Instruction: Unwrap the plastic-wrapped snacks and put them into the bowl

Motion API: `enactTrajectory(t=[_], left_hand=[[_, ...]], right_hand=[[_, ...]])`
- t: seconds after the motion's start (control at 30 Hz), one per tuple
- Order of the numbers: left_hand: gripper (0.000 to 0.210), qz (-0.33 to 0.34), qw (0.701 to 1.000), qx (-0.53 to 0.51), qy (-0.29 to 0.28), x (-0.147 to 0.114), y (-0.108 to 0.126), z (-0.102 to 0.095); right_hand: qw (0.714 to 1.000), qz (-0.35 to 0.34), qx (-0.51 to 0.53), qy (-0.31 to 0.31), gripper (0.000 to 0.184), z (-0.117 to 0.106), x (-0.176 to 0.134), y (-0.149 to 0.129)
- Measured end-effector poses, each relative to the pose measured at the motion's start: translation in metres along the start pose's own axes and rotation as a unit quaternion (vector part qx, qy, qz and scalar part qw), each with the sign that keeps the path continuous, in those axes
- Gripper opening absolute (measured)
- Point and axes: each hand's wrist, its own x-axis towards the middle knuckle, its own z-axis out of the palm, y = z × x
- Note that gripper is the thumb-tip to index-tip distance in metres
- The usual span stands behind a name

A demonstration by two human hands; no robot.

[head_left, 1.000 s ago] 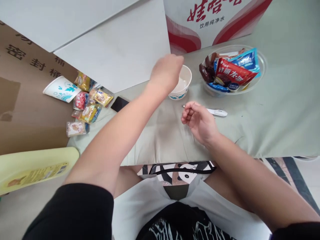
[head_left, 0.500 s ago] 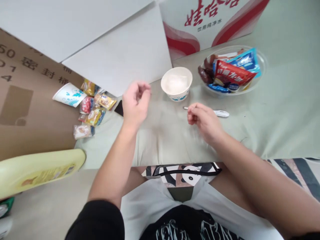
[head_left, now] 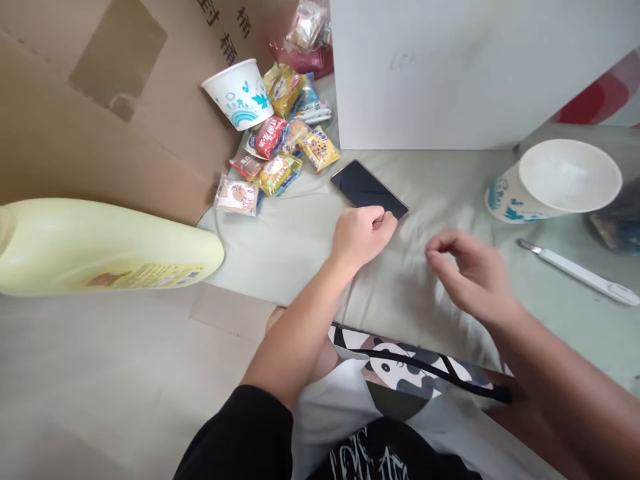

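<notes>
A: What's closest to the person?
B: A black sleeve point(head_left: 245, 433) and, past the lap, a panda-print panel point(head_left: 395, 363) by the edge of the pale cloth point(head_left: 390, 287).

A: And the hands?
B: The right hand point(head_left: 467, 273) is over the cloth, thumb and forefinger curved toward each other. I can't tell whether their tips meet. The left hand point(head_left: 365, 233) is curled into a fist, its thumb close against the fingers. Its inside is hidden, so I can't tell whether it grips anything.

A: What are they near?
B: The left overlaps the near corner of a dark phone point(head_left: 367, 187) in this view. The phone lies flat on the cloth; contact is unclear. To the right hand's right lies a white-handled tool point(head_left: 580, 270) with a metal tip.

A: Off to the left?
B: A pale yellow container point(head_left: 110, 247), beside a brown carton point(head_left: 165, 153).

A: Farther out?
B: A patterned paper cup point(head_left: 505, 197) stands beyond the tool, with something dark and blurred point(head_left: 620, 220) at the right edge. Left of the phone sits a heap of wrapped snacks point(head_left: 277, 173), a second cup point(head_left: 243, 100) just beside it. Behind the phone rises a white board-like surface point(head_left: 425, 80).
</notes>
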Motion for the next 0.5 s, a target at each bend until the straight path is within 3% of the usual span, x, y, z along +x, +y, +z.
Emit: enactTrajectory(t=[0.1, 0.17, 0.23, 0.3, 0.4, 0.5], left_hand=[[0.047, -0.034, 0.992, -0.068, 0.101, 0.005, -0.008, -0.022], [0.047, -0.044, 0.979, -0.098, 0.171, 0.007, -0.013, -0.034], [0.049, -0.031, 0.968, -0.111, 0.223, 0.008, -0.017, -0.042], [0.053, -0.019, 0.962, -0.119, 0.244, 0.008, -0.019, -0.047], [0.056, -0.02, 0.96, -0.14, 0.243, 0.007, -0.019, -0.052], [0.06, -0.033, 0.955, -0.17, 0.239, 0.007, -0.018, -0.054]], right_hand=[[0.995, -0.073, -0.068, 0.003, 0.009, 0.052, 0.075, -0.022], [0.987, -0.104, -0.122, -0.001, 0.028, 0.094, 0.128, -0.03], [0.978, -0.091, -0.184, -0.039, 0.048, 0.135, 0.172, -0.032], [0.976, -0.067, -0.203, -0.048, 0.056, 0.166, 0.202, -0.03], [0.973, -0.037, -0.222, -0.044, 0.05, 0.177, 0.217, -0.028], [0.981, -0.022, -0.192, -0.035, 0.046, 0.151, 0.21, -0.033]])
